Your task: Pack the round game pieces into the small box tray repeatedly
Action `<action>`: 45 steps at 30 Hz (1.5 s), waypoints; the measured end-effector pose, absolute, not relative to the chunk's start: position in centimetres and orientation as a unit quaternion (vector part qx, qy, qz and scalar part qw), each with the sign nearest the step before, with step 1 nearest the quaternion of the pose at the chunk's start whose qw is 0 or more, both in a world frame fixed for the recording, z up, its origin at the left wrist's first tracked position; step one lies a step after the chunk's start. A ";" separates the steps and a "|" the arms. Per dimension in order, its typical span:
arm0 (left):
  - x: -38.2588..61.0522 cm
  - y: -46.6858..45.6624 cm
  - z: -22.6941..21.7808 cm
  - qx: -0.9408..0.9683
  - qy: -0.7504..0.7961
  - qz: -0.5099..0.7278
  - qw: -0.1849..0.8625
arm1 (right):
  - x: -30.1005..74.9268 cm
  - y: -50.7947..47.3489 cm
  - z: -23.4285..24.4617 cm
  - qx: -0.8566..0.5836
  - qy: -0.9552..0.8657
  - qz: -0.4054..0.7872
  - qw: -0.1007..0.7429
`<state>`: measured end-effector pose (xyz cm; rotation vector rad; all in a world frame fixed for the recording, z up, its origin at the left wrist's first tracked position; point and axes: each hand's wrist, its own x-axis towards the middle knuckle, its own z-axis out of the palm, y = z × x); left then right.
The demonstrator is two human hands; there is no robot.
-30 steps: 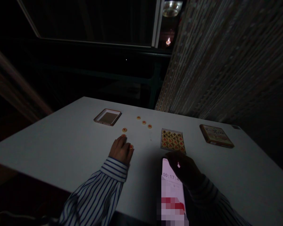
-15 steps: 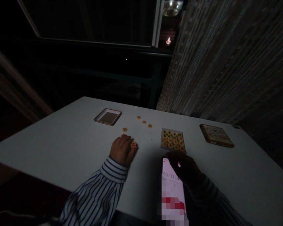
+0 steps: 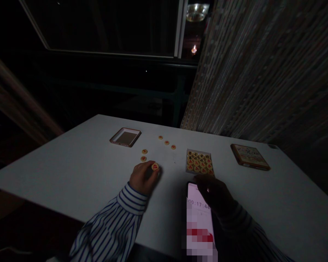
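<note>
My left hand (image 3: 142, 178) rests on the white table (image 3: 71, 163) with its fingers curled around a round wooden game piece (image 3: 155, 166) with a red mark. Just beyond it lie two more such pieces (image 3: 144, 155), and three others (image 3: 166, 142) sit in a row farther back. My right hand (image 3: 214, 194) grips a lit phone (image 3: 198, 214) showing a timer. Right behind the phone stands a small clear box (image 3: 199, 162) packed with several pieces.
An empty shallow box tray (image 3: 125, 137) lies at the back left of the table. A flat printed box lid (image 3: 249, 157) lies at the right. A textured curtain hangs behind on the right; a dark window is at the back.
My left hand has slid a red-marked piece to the right and closed around it, uncovering another piece that was under its fingertips. The right hand and phone stayed put.
</note>
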<state>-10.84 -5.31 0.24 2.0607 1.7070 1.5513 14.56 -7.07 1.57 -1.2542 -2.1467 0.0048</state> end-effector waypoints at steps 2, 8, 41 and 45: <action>-10.5 -5.2 0.5 0.631 0.565 0.523 0.099 | 14.7 -7.1 1.6 -0.479 -0.815 -0.002 0.326; -9.3 -4.4 2.0 0.511 0.510 0.592 0.359 | 15.0 -7.0 1.8 -0.472 -0.802 -0.016 0.366; 2.3 0.3 2.3 0.319 0.367 0.575 0.658 | 16.5 -6.3 2.2 -0.511 -0.763 -0.027 0.395; 2.3 0.3 1.8 0.326 0.368 0.570 0.659 | 16.7 -6.2 2.0 -0.512 -0.759 -0.010 0.403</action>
